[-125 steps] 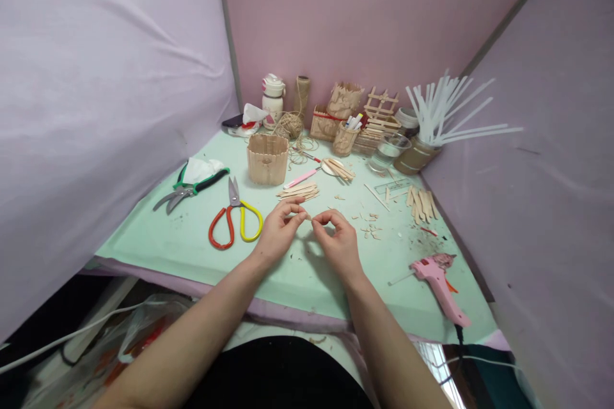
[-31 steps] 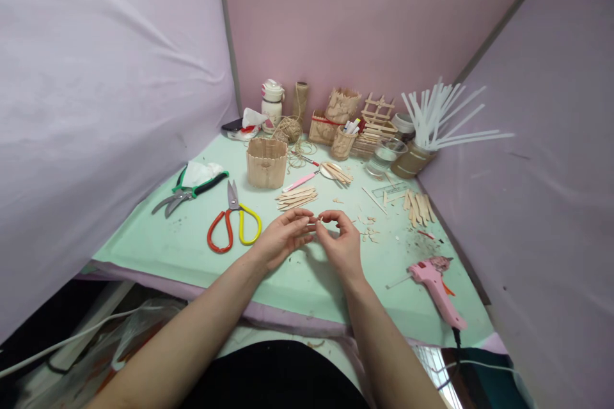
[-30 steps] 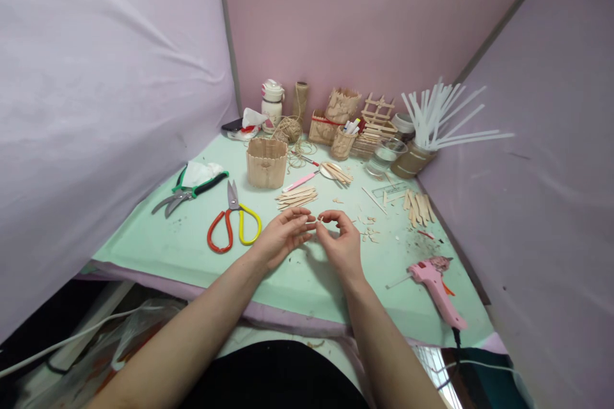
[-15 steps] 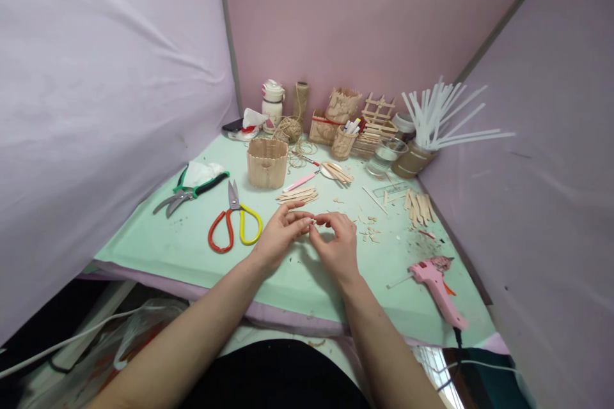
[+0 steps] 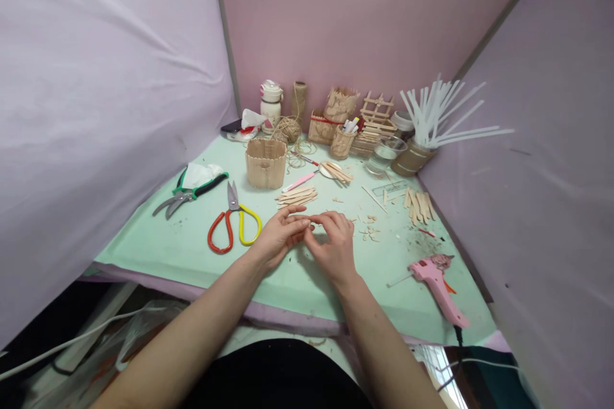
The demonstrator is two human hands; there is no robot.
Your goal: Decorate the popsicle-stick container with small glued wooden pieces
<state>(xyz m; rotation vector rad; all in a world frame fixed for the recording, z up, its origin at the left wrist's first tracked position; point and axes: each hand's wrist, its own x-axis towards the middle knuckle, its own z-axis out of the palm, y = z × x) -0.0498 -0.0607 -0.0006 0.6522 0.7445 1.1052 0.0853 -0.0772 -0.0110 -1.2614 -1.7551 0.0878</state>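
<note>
My left hand (image 5: 277, 236) and my right hand (image 5: 332, 244) meet over the middle of the green table (image 5: 158, 239). Their fingertips pinch together on a tiny pale piece that is too small to name. Just beyond the fingers lies a small pile of wooden craft sticks (image 5: 297, 195). Wood chips (image 5: 368, 228) are scattered to the right of my right hand. A cup built of wooden sticks (image 5: 265, 163) stands farther back.
Red-and-yellow scissors (image 5: 234, 225) and green-handled pliers (image 5: 189, 190) lie at the left. A pink glue gun (image 5: 437, 284) lies at the right front. White glue sticks in a jar (image 5: 412, 156), twine (image 5: 288, 129), stick crafts and a bottle line the back. Cloth walls close in.
My two hands have drawn closer together and a little lower toward the table; my right fingers now overlap my left fingertips. Everything lying on the table is where it was.
</note>
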